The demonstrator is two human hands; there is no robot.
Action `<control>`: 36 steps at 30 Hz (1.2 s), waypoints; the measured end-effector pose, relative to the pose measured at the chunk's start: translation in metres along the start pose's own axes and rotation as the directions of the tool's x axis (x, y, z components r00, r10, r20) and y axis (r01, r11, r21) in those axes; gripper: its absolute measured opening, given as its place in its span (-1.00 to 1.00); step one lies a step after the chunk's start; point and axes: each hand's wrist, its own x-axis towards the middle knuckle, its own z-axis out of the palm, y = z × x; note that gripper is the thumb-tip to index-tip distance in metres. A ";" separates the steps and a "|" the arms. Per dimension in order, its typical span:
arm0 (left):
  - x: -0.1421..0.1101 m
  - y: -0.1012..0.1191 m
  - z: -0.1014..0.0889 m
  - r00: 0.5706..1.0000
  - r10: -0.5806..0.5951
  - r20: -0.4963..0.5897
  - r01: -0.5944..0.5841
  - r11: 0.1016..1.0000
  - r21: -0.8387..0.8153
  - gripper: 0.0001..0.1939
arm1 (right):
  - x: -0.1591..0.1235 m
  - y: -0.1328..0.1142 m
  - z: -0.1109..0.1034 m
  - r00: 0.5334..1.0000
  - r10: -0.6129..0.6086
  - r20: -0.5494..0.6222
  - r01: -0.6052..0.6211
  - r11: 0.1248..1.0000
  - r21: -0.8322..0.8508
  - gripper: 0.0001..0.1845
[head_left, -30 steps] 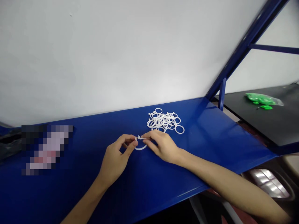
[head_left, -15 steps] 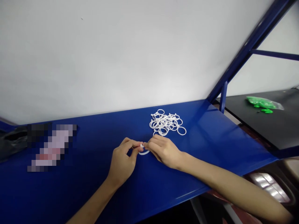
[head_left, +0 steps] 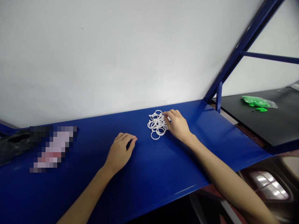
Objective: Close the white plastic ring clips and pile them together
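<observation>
A heap of white plastic rings point(head_left: 155, 125), each with a small knob on its rim, lies on the blue tabletop point(head_left: 93, 186). My right hand point(head_left: 177, 126) is over the right side of the heap, its thumb and forefinger apart at the rings and hiding some of them. To the left and nearer to me, my left hand point(head_left: 120, 152) hovers low over or rests on the blue surface; which one I cannot tell. Its thumb and forefinger meet at the tips, and no ring shows between them.
A white wall point(head_left: 116, 62) runs behind the table. At the left lie a black bag point(head_left: 14, 146) and a blurred-out pinkish item point(head_left: 54, 146). A blue metal frame point(head_left: 231, 65) rises at the right. Beyond it, a black table point(head_left: 247, 121) holds a clear bag of green pieces point(head_left: 257, 102).
My hands have parted. The white ring between them is no longer there. My right hand has moved up and right to the heap; my left hand has shifted slightly left.
</observation>
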 end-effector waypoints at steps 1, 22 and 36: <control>0.001 -0.001 -0.001 1.000 -0.006 0.003 0.005 1.000 0.010 -0.74 | 0.001 0.005 0.000 1.000 0.021 0.009 -0.021 1.000 -0.010 -0.77; -0.002 -0.020 0.008 0.992 -0.119 0.032 0.101 0.934 0.343 -0.64 | -0.033 -0.072 0.002 0.791 -0.532 0.302 0.413 0.828 0.379 -0.46; -0.002 -0.021 0.004 0.990 -0.112 0.085 0.075 0.932 0.355 -0.62 | -0.036 -0.070 0.005 0.746 -0.533 0.399 0.378 0.832 0.405 -0.37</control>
